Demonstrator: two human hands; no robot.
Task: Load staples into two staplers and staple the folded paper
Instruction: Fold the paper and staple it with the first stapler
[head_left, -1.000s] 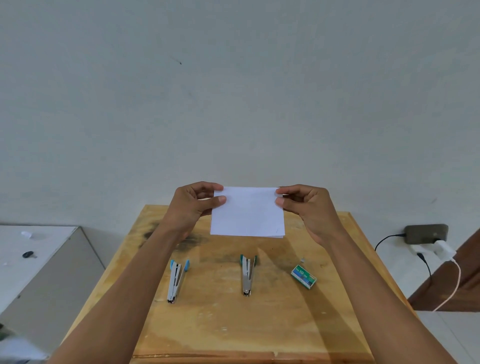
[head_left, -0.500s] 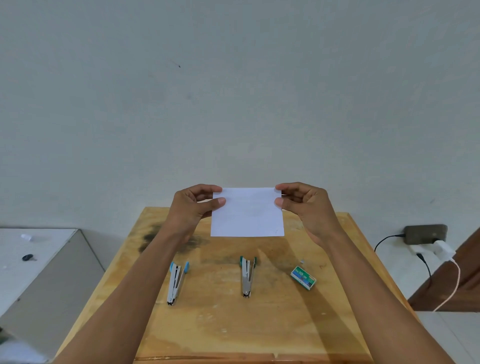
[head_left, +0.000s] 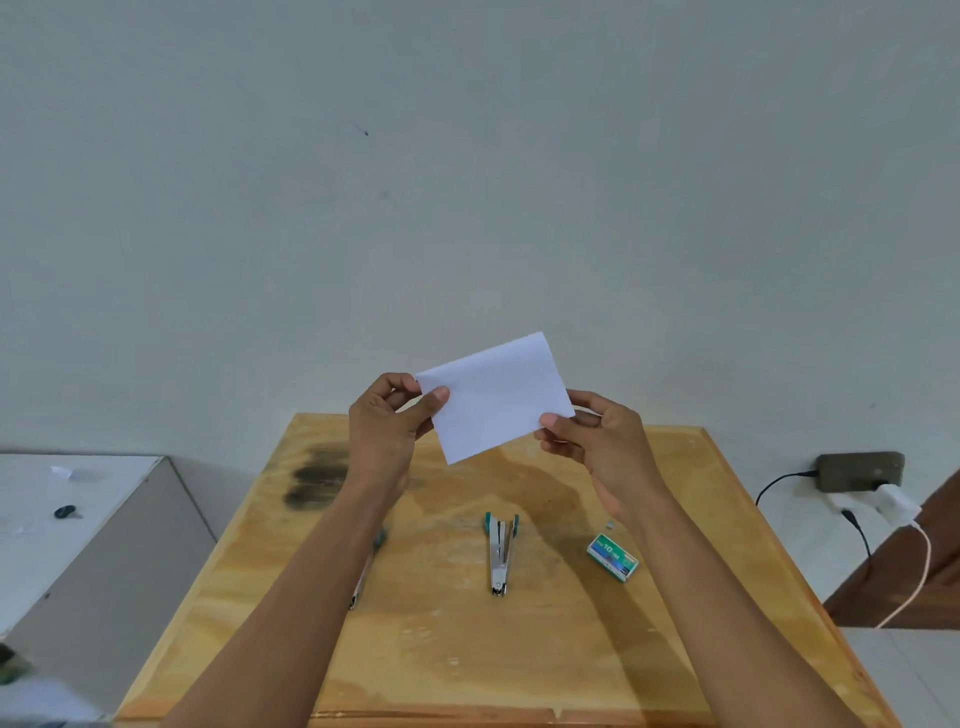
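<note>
- Because it is thin, the folded paper (head_left: 496, 397) is judged light and easily creased.
- Above the stapler (head_left: 500, 553), opposite corners are pinched in the grip of the left hand (head_left: 384, 436) and right hand (head_left: 602, 447).

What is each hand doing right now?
Left hand: pinches the folded paper at its left corner.
Right hand: pinches the paper's lower right corner.

Wooden table (head_left: 441, 649): staplers (head_left: 501, 553) (head_left: 358, 592), staple box (head_left: 613, 557)

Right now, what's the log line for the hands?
left hand: pinches folded paper | right hand: pinches folded paper | folded paper: tilted, off table | middle stapler, staple box: on table
</note>
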